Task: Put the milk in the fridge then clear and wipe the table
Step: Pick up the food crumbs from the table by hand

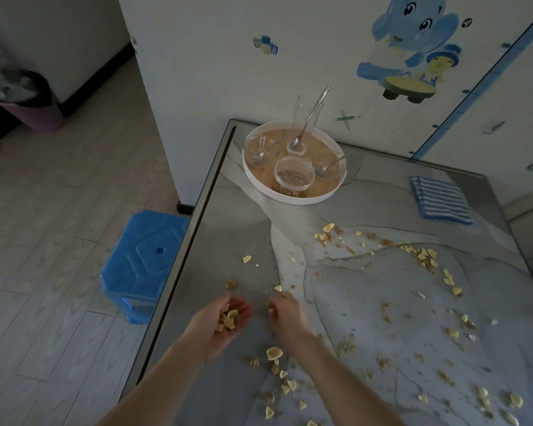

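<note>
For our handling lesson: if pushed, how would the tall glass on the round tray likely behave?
The tall glass is narrow and high, so it probably tips rather than slides. The spoon leaning out of it may shift its balance. Its clear smooth walls look fragile and slippery.

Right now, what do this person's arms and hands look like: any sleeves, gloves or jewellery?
The left forearm and right forearm are bare down to the picture's bottom edge, with no sleeve in view. The left hand and right hand are bare too: no gloves, and no ring, watch or bracelet shows.
</note>
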